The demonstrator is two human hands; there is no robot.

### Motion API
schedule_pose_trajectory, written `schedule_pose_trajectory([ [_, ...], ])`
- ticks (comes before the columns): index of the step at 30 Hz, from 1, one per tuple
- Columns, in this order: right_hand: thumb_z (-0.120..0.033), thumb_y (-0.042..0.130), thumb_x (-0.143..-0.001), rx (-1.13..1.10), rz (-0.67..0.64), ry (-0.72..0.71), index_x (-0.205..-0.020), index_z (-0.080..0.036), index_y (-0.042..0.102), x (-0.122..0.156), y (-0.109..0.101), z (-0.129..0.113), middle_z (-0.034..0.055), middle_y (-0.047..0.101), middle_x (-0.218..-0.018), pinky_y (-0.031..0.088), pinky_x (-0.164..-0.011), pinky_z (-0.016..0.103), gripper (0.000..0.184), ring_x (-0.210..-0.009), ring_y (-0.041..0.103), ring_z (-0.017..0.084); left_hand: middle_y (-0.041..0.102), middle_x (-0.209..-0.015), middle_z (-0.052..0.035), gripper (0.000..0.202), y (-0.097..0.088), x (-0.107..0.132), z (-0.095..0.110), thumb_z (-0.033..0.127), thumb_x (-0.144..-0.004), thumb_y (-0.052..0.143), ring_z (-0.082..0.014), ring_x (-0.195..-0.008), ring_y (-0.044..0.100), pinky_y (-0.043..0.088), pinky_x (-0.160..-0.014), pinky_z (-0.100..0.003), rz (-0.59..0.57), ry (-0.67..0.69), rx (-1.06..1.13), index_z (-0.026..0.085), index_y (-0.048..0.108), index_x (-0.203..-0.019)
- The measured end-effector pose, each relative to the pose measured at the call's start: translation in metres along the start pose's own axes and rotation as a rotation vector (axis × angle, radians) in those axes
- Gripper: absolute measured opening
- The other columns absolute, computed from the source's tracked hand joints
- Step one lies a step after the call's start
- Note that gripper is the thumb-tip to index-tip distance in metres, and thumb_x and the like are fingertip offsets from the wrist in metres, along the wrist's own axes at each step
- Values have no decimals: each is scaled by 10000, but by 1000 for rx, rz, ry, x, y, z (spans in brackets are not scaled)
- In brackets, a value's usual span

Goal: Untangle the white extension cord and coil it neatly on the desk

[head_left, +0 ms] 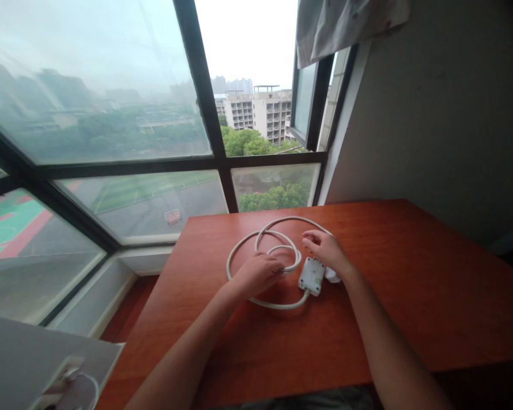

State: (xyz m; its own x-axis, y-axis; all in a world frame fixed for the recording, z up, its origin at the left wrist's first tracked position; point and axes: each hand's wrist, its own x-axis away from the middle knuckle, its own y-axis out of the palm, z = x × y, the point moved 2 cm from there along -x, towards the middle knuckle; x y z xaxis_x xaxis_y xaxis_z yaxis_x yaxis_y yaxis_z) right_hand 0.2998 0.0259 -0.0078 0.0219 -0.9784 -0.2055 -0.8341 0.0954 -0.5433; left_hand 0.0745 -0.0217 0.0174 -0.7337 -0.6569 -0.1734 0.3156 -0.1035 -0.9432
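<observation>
A white power strip (312, 275) lies face down on the reddish wooden table (410, 296), with its thick white cable (239, 253) looped in coils beside it. My left hand (259, 273) rests on the coils with its fingers curled round a stretch of cable. My right hand (325, 247) hovers just past the strip with its fingers bent, next to the cable's far loop. A white piece, perhaps the plug (332, 276), shows under my right wrist.
Large windows (111, 114) with dark frames stand beyond the table's far edge. A grey wall (444, 114) closes the right side. A low window ledge (123, 267) lies to the left, and a grey surface with a white clip (64, 376) sits at the bottom left.
</observation>
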Motion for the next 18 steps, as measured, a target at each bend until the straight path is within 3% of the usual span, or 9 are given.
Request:
schedule_pose_trajectory([
  [3, -320, 534, -809, 251, 69, -13, -954, -204, 685, 0, -9, 3, 52, 711, -904, 473, -740, 275, 240, -805, 645, 176, 685, -873, -30, 146, 4, 0, 0, 294, -883, 523, -165, -822, 608, 396, -819, -270, -28, 1, -28, 215, 646, -891],
  [6, -307, 507, -828, 512, 137, 82, -999, -189, 677, -1, -26, 12, 90, 689, -977, 453, -781, 296, 269, -891, 632, 208, 680, -838, -32, 138, 4, 1, 0, 294, -874, 530, -167, -821, 610, 399, -813, -267, -47, -11, -36, 212, 641, -880],
  [9, -360, 510, -827, 706, 111, 219, -1064, -171, 660, 1, -38, 25, 143, 650, -1046, 443, -774, 322, 339, -949, 616, 249, 678, -833, -38, 132, 3, 2, 3, 285, -868, 534, -172, -830, 617, 396, -830, -275, -40, -15, -38, 204, 638, -863],
  [13, -442, 503, -814, 772, 35, 376, -1073, -155, 645, 4, -43, 35, 175, 649, -1014, 445, -718, 347, 412, -917, 632, 286, 679, -844, -37, 161, 0, 3, 4, 283, -892, 498, -169, -844, 624, 398, -837, -279, -19, -10, -11, 212, 642, -892],
  [18, -283, 547, -754, 751, -16, 414, -1000, -137, 653, 5, -39, 44, 189, 678, -953, 439, -719, 340, 305, -897, 643, 285, 686, -844, -33, 207, 1, 3, 1, 218, -911, 448, -158, -838, 629, 403, -817, -266, -44, 8, 30, 216, 654, -888],
])
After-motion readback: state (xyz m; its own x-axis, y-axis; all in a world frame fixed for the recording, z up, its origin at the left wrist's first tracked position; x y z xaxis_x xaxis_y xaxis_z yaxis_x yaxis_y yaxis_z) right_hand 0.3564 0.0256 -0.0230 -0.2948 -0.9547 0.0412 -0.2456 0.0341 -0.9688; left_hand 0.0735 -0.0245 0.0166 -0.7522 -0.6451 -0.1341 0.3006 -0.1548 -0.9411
